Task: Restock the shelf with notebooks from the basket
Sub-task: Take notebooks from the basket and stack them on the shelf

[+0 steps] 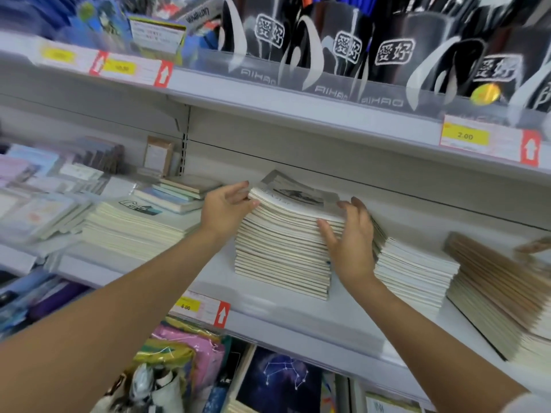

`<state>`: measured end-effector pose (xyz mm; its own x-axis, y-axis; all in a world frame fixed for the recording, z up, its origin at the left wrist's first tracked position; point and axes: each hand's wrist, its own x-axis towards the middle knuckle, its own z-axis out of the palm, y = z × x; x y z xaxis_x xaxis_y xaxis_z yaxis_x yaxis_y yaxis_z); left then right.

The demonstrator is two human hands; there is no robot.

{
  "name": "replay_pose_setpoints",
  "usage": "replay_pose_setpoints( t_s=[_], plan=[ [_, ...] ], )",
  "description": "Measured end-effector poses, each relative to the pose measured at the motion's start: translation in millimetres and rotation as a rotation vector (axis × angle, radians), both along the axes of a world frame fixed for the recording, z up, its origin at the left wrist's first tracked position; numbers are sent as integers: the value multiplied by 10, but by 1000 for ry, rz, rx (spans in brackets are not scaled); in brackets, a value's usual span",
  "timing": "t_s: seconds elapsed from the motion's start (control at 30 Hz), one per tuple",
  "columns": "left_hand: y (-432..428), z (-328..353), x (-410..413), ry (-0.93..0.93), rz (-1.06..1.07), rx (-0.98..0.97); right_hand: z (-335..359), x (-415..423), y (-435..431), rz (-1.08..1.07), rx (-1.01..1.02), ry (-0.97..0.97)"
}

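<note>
Head view: left hand [229,208] and right hand [353,234] grasped opposite ends of the top notebooks [289,210] stacked on the shelf [268,311].

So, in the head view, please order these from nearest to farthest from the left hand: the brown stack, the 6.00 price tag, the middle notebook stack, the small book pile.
1. middle notebook stack: the left hand touches its top left edge.
2. small book pile: just left of the hand.
3. 6.00 price tag: below, on the shelf edge.
4. brown stack: far right.
</note>
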<state>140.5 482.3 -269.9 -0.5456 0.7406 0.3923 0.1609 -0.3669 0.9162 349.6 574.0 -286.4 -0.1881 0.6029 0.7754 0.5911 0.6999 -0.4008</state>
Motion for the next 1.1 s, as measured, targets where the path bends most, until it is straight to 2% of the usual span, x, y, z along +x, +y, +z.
replay_pose_setpoints(
  t_s=[0.03,0.13,0.23,0.47,0.7,0.93,1.03,1.1],
  plan=[
    [-62,-10,-3,-6,13,-4,3,-29,-28,-25,72,-65],
    [-286,-120,-53,192,159,-54,-2,-165,-205,10,203,-211],
    [-650,-218,-198,250,280,-118,-38,-387,-526,132,263,-244],
    [-1933,-847,-635,285,377,-536,-586,-1089,-1567,445,68,-285],
    [-3289,-1732,-978,79,454,-859,-1618,-1863,-2614,669,-239,-482],
    [-4223,-2637,-1204,-244,564,-1000,-2663,-2293,-3389,881,-533,-808],
    [-4543,-3062,-1237,-267,685,-1046,-3054,-2302,-3532,956,-604,-932],
    [-4760,-3370,-1213,-284,751,-1093,-3283,-2279,-3577,910,-701,-951]
  ],
)
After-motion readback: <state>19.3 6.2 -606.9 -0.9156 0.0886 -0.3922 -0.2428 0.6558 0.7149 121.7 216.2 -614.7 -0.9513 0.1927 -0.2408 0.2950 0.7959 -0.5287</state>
